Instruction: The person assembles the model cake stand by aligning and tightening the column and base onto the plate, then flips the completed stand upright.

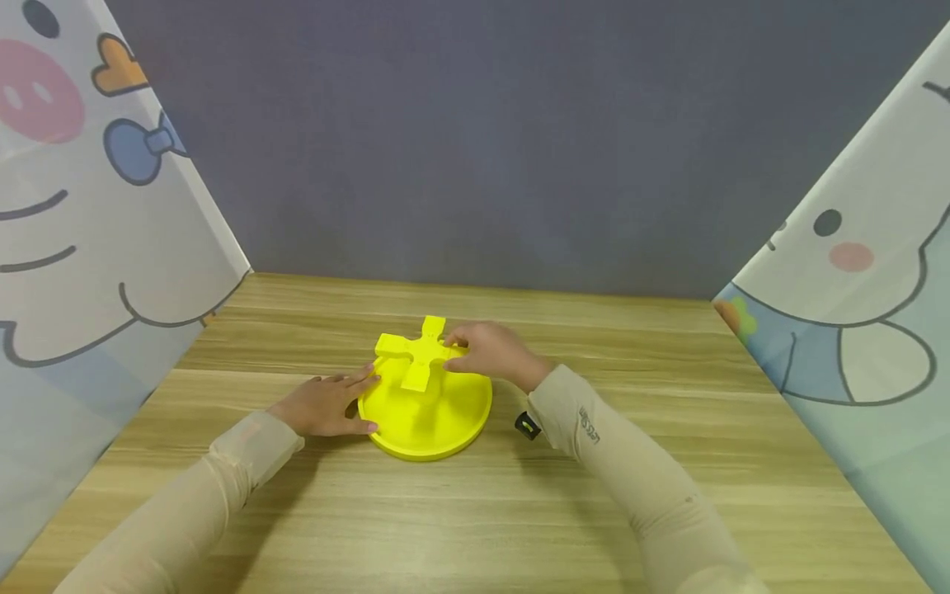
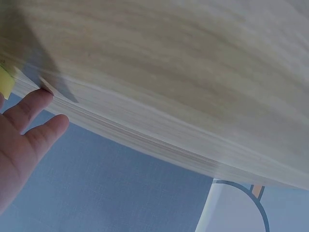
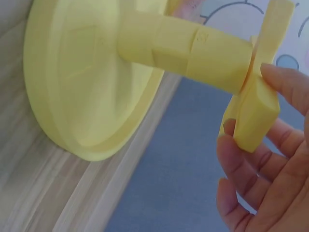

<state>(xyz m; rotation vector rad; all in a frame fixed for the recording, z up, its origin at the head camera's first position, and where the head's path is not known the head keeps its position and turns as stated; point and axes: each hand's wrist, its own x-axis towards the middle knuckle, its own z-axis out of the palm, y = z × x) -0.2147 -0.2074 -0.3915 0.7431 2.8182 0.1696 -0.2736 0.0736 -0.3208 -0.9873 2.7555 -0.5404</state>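
Note:
A yellow round base (image 1: 426, 441) with a raised rim lies on the table. From its middle rises a thick yellow post (image 3: 188, 46), plain to see in the right wrist view. A yellow cross-shaped piece (image 1: 425, 353) with flared arms sits at the top of the post. My right hand (image 1: 493, 355) pinches one arm of the cross between thumb and fingers. Spread along the left side of the base, my left hand (image 1: 326, 404) touches its rim with thumb and fingers. In the left wrist view only part of that hand shows, its fingers extended.
The table (image 1: 445, 528) has a wood-grain top. Behind it stands a grey-blue panel (image 1: 475, 148), with cartoon-printed cloths (image 1: 96, 247) on both sides. A small black object (image 1: 528, 426) shows beside my right cuff.

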